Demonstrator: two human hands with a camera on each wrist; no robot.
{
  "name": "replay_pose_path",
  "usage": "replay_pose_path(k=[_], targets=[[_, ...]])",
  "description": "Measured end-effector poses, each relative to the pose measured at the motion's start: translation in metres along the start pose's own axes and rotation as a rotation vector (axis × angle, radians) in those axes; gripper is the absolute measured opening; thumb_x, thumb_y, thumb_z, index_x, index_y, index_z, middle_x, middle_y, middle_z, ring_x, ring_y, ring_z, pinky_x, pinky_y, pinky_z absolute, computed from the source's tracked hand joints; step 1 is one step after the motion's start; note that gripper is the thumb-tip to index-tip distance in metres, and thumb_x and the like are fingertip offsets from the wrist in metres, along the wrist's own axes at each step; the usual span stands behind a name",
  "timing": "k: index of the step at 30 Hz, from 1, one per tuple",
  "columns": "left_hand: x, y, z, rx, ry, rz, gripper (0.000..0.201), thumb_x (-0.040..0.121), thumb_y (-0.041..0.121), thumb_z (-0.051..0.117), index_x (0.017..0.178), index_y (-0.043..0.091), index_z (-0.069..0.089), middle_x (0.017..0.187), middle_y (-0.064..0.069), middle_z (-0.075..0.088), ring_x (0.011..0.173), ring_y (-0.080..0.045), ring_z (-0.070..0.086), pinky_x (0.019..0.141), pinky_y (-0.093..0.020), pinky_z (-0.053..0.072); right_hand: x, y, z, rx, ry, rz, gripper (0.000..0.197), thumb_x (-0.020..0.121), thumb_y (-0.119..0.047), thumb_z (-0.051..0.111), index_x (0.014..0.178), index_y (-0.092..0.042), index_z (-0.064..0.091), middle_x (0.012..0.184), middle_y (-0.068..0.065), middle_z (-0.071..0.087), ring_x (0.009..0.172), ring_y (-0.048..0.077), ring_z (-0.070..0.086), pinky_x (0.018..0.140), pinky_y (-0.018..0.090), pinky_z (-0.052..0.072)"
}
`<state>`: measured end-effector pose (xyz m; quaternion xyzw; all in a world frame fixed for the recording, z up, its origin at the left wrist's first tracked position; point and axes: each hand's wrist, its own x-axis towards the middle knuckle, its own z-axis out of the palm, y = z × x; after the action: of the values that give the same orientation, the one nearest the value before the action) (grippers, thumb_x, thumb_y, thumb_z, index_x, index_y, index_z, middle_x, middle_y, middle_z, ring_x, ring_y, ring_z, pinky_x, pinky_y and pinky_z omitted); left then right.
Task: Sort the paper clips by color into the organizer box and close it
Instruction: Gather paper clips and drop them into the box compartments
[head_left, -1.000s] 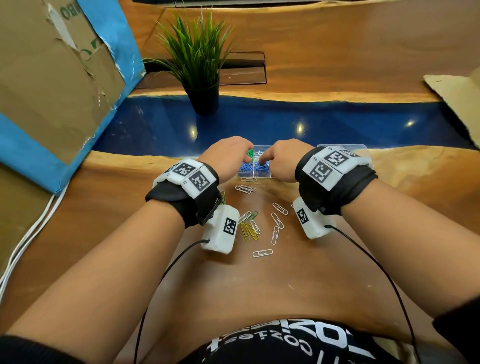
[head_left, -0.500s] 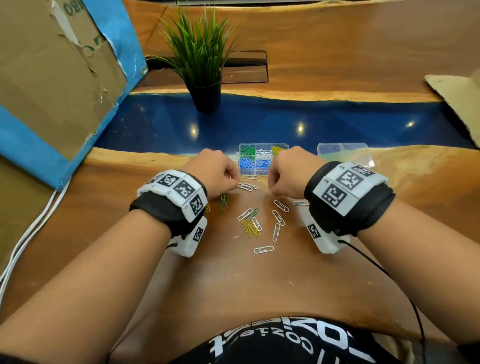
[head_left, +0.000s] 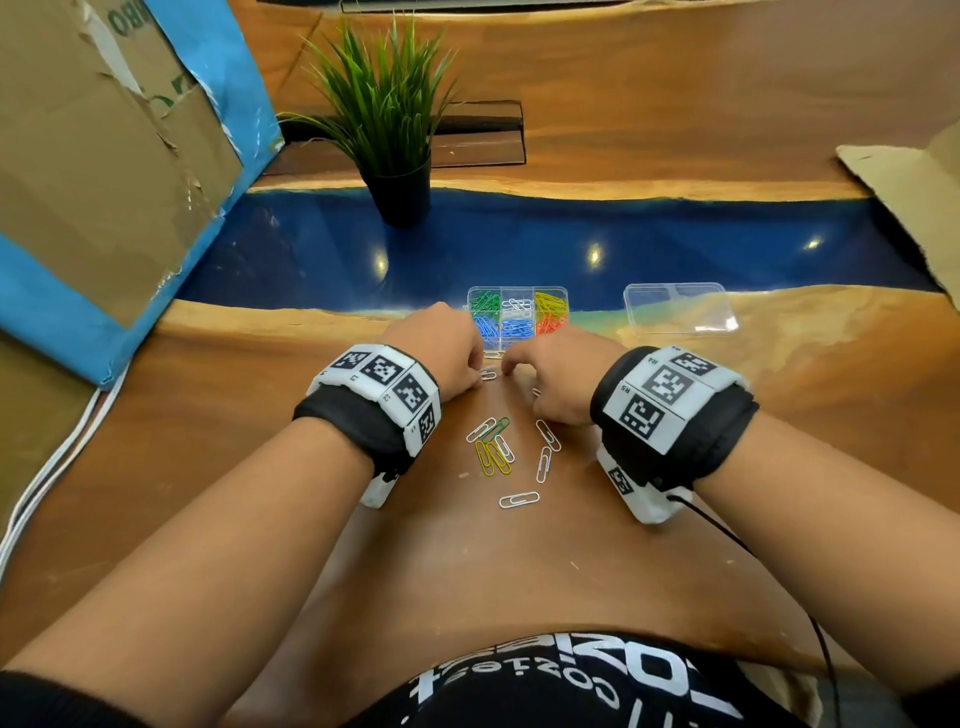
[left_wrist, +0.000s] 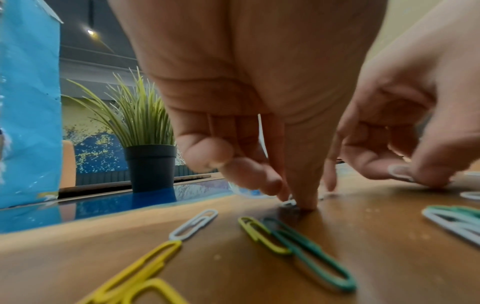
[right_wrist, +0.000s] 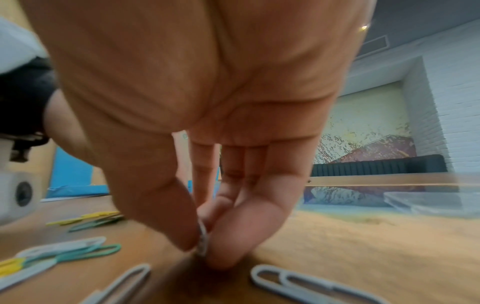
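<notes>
The clear organizer box (head_left: 556, 292) lies open at the table's blue strip, with green, white, yellow, blue and orange clips in separate compartments. Just in front of it, my left hand (left_wrist: 296, 202) has its thumb and forefinger tips down on the wood, pinching a white paper clip (left_wrist: 287, 203) that is mostly hidden. My right hand (right_wrist: 203, 250), close beside it, pinches another white paper clip (right_wrist: 202, 238) between thumb and fingers at the table top. Several loose white, yellow and green clips (head_left: 493, 447) lie between my wrists.
The box's clear lid (head_left: 680, 307) lies flat to the right of the box. A potted plant (head_left: 397, 192) stands behind on the blue strip. A cardboard and blue panel (head_left: 104, 182) leans at the left, and cardboard (head_left: 924, 197) lies at far right.
Both hands have drawn back from over the organizer box toward me and dropped to the table, where their fingertips now close on white clips. The box is now uncovered.
</notes>
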<state>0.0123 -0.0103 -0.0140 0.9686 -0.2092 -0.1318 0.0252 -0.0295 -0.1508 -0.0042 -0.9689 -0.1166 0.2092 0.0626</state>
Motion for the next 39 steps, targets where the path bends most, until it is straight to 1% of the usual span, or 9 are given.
replay_pose_path(k=[8, 16, 22, 24, 26, 29, 34, 37, 39], targets=[[0.0, -0.004, 0.004, -0.025, -0.03, 0.005, 0.025, 0.076, 0.022, 0.054, 0.054, 0.029, 0.046, 0.067, 0.006, 0.047, 0.081, -0.025, 0.06, 0.066, -0.029, 0.043, 0.01, -0.008, -0.005, -0.143, -0.002, -0.034, 0.046, 0.09, -0.013, 0.046, 0.136, -0.018, 0.046, 0.127, 0.012, 0.058, 0.119, 0.03, 0.052, 0.092, 0.034, 0.047], [-0.004, -0.009, 0.003, -0.091, -0.049, 0.065, 0.014, 0.074, 0.018, 0.056, 0.062, 0.025, 0.053, 0.07, 0.008, 0.058, 0.076, -0.018, 0.06, 0.072, -0.031, 0.053, 0.007, 0.0, -0.008, -0.113, 0.012, 0.057, 0.034, 0.09, -0.012, 0.048, 0.121, -0.014, 0.061, 0.121, 0.011, 0.061, 0.111, 0.028, 0.059, 0.087, 0.031, 0.048], [-0.007, -0.008, 0.0, -0.197, -0.02, 0.088, 0.028, 0.08, 0.015, 0.053, 0.103, 0.027, 0.064, 0.072, 0.011, 0.058, 0.073, -0.01, 0.053, 0.071, -0.019, 0.043, 0.001, 0.017, -0.012, 0.278, 0.065, 0.185, 0.017, 0.085, -0.011, 0.056, 0.084, -0.021, 0.069, 0.074, -0.005, 0.063, 0.081, 0.018, 0.055, 0.063, 0.021, 0.042], [-0.008, -0.009, -0.001, -0.312, -0.017, 0.051, 0.026, 0.082, 0.015, 0.054, 0.102, 0.027, 0.065, 0.065, 0.012, 0.056, 0.063, -0.005, 0.052, 0.062, -0.015, 0.04, 0.003, 0.017, -0.013, 0.404, 0.057, 0.207, 0.019, 0.086, -0.009, 0.054, 0.074, -0.022, 0.063, 0.061, -0.005, 0.058, 0.074, 0.017, 0.055, 0.07, 0.024, 0.047], [-0.009, -0.008, -0.002, -0.559, -0.052, -0.026, 0.017, 0.085, 0.012, 0.053, 0.09, 0.02, 0.067, 0.063, 0.006, 0.06, 0.056, -0.007, 0.057, 0.065, -0.019, 0.047, 0.006, 0.014, -0.012, 0.433, 0.058, 0.212, 0.021, 0.09, -0.009, 0.048, 0.079, -0.018, 0.063, 0.074, 0.003, 0.064, 0.081, 0.021, 0.059, 0.084, 0.029, 0.049], [-0.009, -0.005, -0.006, -0.964, -0.099, -0.165, 0.022, 0.088, 0.004, 0.044, 0.07, 0.011, 0.055, 0.062, -0.009, 0.056, 0.044, -0.011, 0.059, 0.059, -0.026, 0.05, 0.013, 0.007, -0.01, 0.309, 0.124, 0.203, 0.027, 0.094, -0.012, 0.04, 0.104, -0.005, 0.063, 0.108, 0.012, 0.064, 0.097, 0.026, 0.056, 0.081, 0.029, 0.043], [-0.011, -0.005, -0.012, -1.415, -0.194, -0.242, 0.025, 0.081, -0.001, 0.025, 0.066, 0.012, 0.041, 0.059, -0.008, 0.043, 0.045, -0.019, 0.043, 0.04, -0.019, 0.036, 0.01, 0.008, -0.004, 0.098, 0.1, 0.138, 0.021, 0.089, -0.02, 0.05, 0.106, -0.02, 0.064, 0.113, 0.005, 0.064, 0.104, 0.023, 0.056, 0.077, 0.024, 0.039], [-0.008, -0.003, -0.01, -1.447, -0.239, -0.272, 0.023, 0.083, 0.008, 0.029, 0.063, 0.016, 0.038, 0.051, 0.001, 0.036, 0.04, -0.013, 0.03, 0.043, -0.016, 0.022, 0.009, 0.013, -0.002, 0.042, 0.089, 0.128, 0.016, 0.088, -0.015, 0.057, 0.1, -0.019, 0.066, 0.107, 0.005, 0.065, 0.097, 0.022, 0.059, 0.072, 0.024, 0.041], [-0.003, 0.001, -0.007, -1.123, -0.151, -0.23, 0.025, 0.087, 0.015, 0.044, 0.063, 0.018, 0.043, 0.05, 0.005, 0.036, 0.041, -0.012, 0.03, 0.043, -0.017, 0.023, 0.011, 0.015, 0.001, 0.007, 0.087, 0.112, 0.015, 0.088, -0.013, 0.056, 0.1, -0.014, 0.066, 0.106, 0.008, 0.067, 0.099, 0.025, 0.061, 0.073, 0.026, 0.044]])
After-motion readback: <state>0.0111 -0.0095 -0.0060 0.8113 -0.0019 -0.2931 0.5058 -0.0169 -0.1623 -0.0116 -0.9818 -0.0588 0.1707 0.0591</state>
